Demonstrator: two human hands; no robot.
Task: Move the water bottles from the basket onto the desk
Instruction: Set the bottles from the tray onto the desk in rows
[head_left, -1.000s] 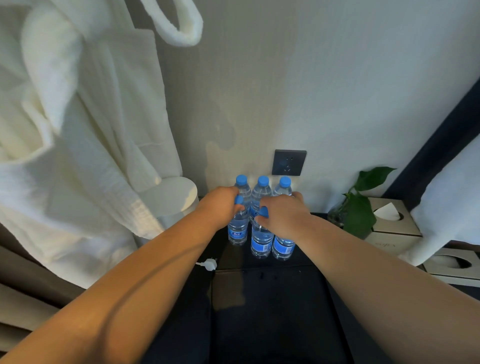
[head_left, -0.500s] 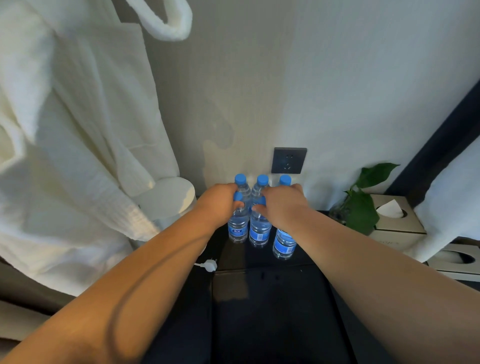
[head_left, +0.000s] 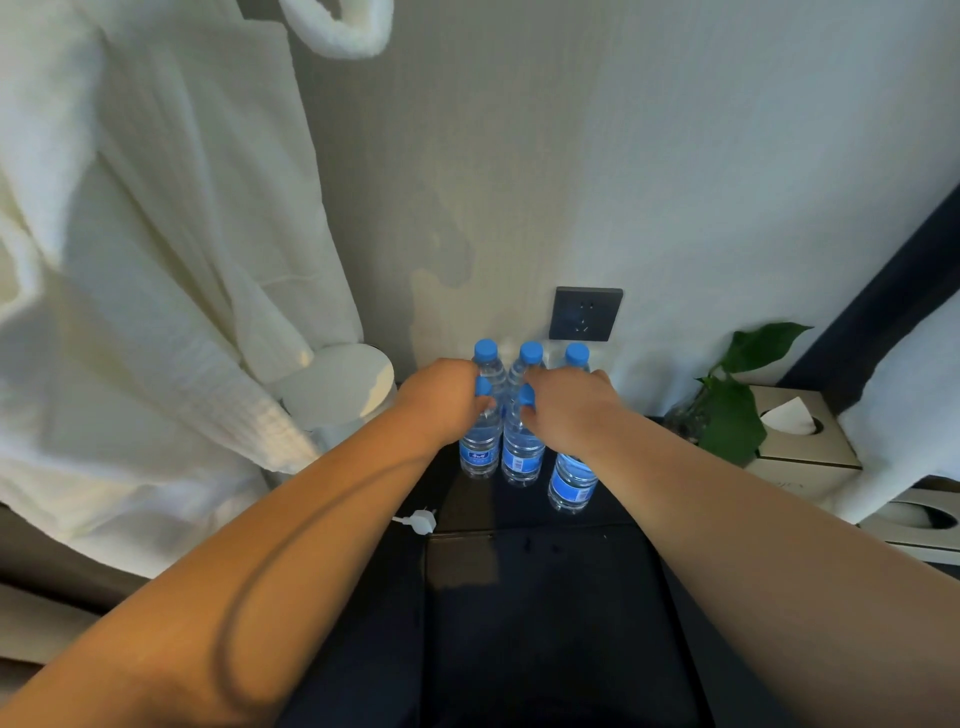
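Observation:
Several clear water bottles with blue caps and blue labels stand upright on the dark desk (head_left: 613, 512) against the wall. Three of them form a back row, such as the back left bottle (head_left: 487, 353). My left hand (head_left: 441, 402) is closed around the neck of the front left bottle (head_left: 479, 454). My right hand (head_left: 569, 413) grips the neck of the front middle bottle (head_left: 521, 460) and covers the top of the front right bottle (head_left: 571, 483), which stands slightly nearer me. No basket is recognisable in view.
A white bathrobe (head_left: 156, 312) hangs at the left beside a white round object (head_left: 337, 384). A white plug (head_left: 422, 519) lies on the desk's left edge. A wall socket (head_left: 586, 313) sits behind the bottles. At the right are a green plant (head_left: 732, 415) and a tissue box (head_left: 800, 436).
The front middle bottle, in my right hand, has shifted back toward the wall and now lines up beside the front left one. The front right bottle stays in place.

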